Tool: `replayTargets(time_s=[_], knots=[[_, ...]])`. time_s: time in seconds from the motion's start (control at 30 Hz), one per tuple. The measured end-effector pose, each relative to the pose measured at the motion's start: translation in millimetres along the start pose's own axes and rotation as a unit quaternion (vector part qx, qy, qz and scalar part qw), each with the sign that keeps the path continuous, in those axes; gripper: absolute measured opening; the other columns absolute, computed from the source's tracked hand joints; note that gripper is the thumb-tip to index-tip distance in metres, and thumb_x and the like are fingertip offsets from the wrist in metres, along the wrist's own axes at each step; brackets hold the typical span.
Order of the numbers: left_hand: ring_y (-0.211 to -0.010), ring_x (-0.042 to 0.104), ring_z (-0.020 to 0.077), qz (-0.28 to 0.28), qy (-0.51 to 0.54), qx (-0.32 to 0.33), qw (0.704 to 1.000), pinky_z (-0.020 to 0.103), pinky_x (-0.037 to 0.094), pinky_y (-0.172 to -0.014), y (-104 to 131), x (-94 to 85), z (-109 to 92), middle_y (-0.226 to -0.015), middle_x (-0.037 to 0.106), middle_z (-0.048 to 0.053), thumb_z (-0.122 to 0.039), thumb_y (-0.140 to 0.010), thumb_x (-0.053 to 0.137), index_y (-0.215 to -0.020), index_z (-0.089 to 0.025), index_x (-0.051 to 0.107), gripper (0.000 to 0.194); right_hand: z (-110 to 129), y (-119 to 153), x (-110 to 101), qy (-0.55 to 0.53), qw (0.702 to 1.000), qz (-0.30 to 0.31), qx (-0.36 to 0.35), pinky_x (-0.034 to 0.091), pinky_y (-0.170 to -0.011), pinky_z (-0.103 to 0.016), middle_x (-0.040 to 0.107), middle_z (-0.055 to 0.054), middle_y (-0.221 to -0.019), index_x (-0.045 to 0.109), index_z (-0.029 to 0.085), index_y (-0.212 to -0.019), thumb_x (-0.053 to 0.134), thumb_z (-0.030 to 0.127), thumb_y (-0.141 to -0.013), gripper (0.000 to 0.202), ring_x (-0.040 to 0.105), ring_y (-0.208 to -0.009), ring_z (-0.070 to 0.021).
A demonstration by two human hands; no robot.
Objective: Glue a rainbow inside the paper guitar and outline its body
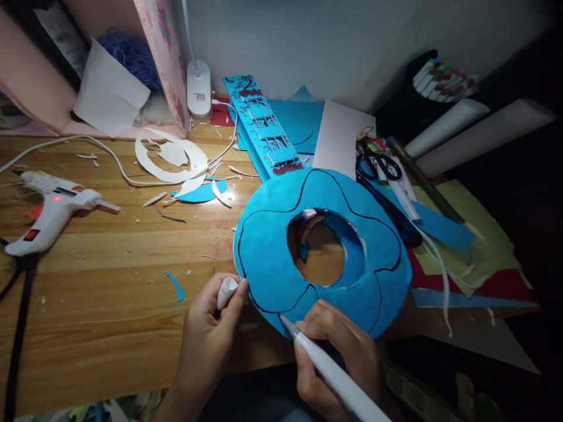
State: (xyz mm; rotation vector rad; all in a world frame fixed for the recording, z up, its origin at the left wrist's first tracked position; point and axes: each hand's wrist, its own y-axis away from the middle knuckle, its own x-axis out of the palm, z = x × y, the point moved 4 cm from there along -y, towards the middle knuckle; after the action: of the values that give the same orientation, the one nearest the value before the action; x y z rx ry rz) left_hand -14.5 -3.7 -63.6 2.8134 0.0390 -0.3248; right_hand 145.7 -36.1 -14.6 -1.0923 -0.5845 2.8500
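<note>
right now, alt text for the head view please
Right hand holding a white marker to a black outline on a blue craft guitar, while the left hand holds a white cap; a hot glue gun lies left on the wooden table.

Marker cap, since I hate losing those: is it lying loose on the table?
No, the left hand holds the white cap between its thumb and fingers.
</note>
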Motion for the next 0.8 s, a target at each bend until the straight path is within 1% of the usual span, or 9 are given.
replayTargets(time_s=[0.23, 0.33, 0.4, 0.5, 0.6, 0.7, 0.8], knots=[[-0.058, 0.039, 0.0098, -0.002, -0.005, 0.001, 1.0, 0.02, 0.033, -0.054, 0.1, 1.0, -1.6, -0.063, 0.045, -0.005, -0.047, -0.084, 0.055, -0.076, -0.019, 0.057, 0.029, -7.9, 6.7, -6.5, -0.024, 1.0, 0.004, 0.007, 0.038, -0.046, -0.025, 0.045, 0.004, -0.059, 0.042, 0.022, -0.077, 0.052, 0.007, -0.07, 0.019, 0.044, -0.049, -0.0123], [-0.057, 0.038, 0.0099, -0.003, -0.004, 0.006, 1.0, 0.02, 0.032, -0.053, -0.8, 1.8, -2.6, -0.063, 0.044, -0.004, -0.047, -0.084, 0.055, -0.075, -0.019, 0.057, 0.029, -8.6, 7.1, -9.4, -0.021, 0.999, -0.025, -0.003, 0.039, -0.046, -0.026, 0.047, 0.004, -0.059, 0.043, 0.022, -0.078, 0.052, 0.005, -0.069, 0.021, 0.044, -0.048, -0.0122], [-0.057, 0.038, 0.0099, -0.001, 0.0, 0.005, 1.0, 0.02, 0.032, -0.053, -0.5, 2.1, -2.4, -0.062, 0.044, -0.005, -0.046, -0.083, 0.055, -0.075, -0.019, 0.057, 0.028, -9.1, 7.7, -10.4, -0.022, 0.999, -0.047, 0.003, 0.039, -0.046, -0.026, 0.048, 0.003, -0.059, 0.043, 0.022, -0.078, 0.052, 0.005, -0.069, 0.021, 0.045, -0.048, -0.0124], [-0.057, 0.038, 0.0095, -0.002, 0.005, 0.002, 1.0, 0.02, 0.032, -0.053, 0.5, 1.6, -1.9, -0.061, 0.043, -0.005, -0.046, -0.084, 0.055, -0.073, -0.02, 0.056, 0.028, -7.7, 8.9, -8.0, -0.038, 0.998, -0.056, 0.014, 0.04, -0.045, -0.026, 0.047, 0.004, -0.058, 0.044, 0.022, -0.078, 0.053, 0.007, -0.068, 0.021, 0.045, -0.048, -0.0127], [-0.056, 0.038, 0.0092, -0.007, 0.005, 0.006, 1.0, 0.019, 0.032, -0.052, 1.0, 0.5, -2.2, -0.06, 0.042, -0.005, -0.045, -0.083, 0.056, -0.072, -0.019, 0.055, 0.028, -1.0, 7.5, -2.3, -0.055, 0.998, -0.037, -0.004, 0.04, -0.046, -0.027, 0.047, 0.004, -0.058, 0.044, 0.022, -0.08, 0.051, 0.006, -0.068, 0.022, 0.045, -0.047, -0.0127], [-0.056, 0.039, 0.0092, -0.008, 0.002, 0.012, 1.0, 0.019, 0.033, -0.052, 1.0, -0.2, -2.7, -0.06, 0.042, -0.005, -0.045, -0.083, 0.056, -0.072, -0.02, 0.055, 0.028, 6.2, 2.0, 2.5, -0.046, 0.999, -0.012, -0.023, 0.04, -0.046, -0.026, 0.049, 0.003, -0.058, 0.043, 0.022, -0.083, 0.049, 0.005, -0.068, 0.023, 0.045, -0.047, -0.0126], [-0.056, 0.039, 0.0091, -0.012, 0.001, 0.014, 1.0, 0.019, 0.033, -0.052, 0.8, -0.3, -2.7, -0.06, 0.043, -0.005, -0.045, -0.083, 0.056, -0.072, -0.02, 0.055, 0.027, 10.0, -4.2, 2.4, -0.022, 0.999, -0.015, -0.04, 0.04, -0.045, -0.025, 0.049, 0.003, -0.056, 0.042, 0.022, -0.083, 0.048, 0.004, -0.069, 0.023, 0.045, -0.045, -0.0124]])
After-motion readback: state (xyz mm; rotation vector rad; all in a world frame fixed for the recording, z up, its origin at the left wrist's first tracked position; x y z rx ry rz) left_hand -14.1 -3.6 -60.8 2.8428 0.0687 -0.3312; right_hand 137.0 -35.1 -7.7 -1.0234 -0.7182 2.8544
